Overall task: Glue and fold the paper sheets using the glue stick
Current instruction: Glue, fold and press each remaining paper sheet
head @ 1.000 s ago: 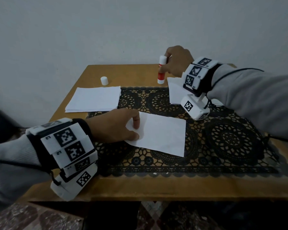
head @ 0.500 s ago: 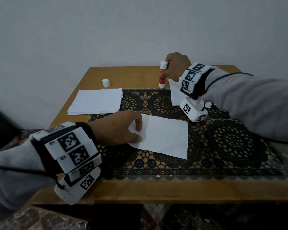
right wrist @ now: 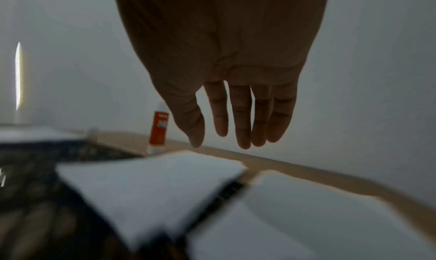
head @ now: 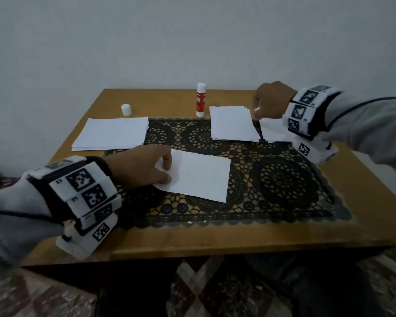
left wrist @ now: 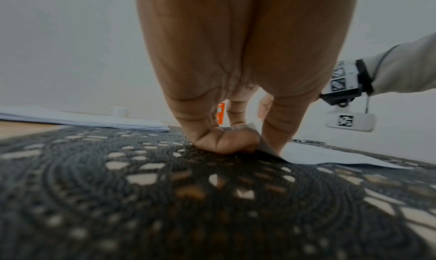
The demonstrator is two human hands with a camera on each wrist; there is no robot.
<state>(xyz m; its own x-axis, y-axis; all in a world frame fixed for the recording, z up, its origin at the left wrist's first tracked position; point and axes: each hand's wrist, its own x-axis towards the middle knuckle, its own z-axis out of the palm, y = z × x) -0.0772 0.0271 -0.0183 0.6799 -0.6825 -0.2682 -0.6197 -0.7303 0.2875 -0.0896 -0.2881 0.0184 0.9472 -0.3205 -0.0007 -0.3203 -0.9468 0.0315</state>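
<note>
A white sheet [head: 199, 175] lies on the black lace mat [head: 284, 179] in the middle of the table. My left hand [head: 167, 172] pinches its left edge, and the left wrist view shows that corner [left wrist: 261, 140] lifted between thumb and fingers [left wrist: 224, 142]. The red and white glue stick [head: 201, 99] stands upright and uncapped at the table's back, with no hand on it; it also shows in the right wrist view [right wrist: 159, 129]. My right hand [head: 257, 110] hovers to its right above the right paper stack [head: 232, 123], fingers [right wrist: 243, 124] straight and empty.
The glue cap [head: 126, 109] stands at the back left. A second stack of white sheets [head: 111, 133] lies at the left. Another sheet [head: 272, 131] lies under my right wrist. The wooden table [head: 215, 243] shows bare wood along its front edge. A wall rises close behind.
My right hand has let go of the glue stick and moved right, over the right paper stack. The glue stick now stands alone. My left hand still pinches the sheet.
</note>
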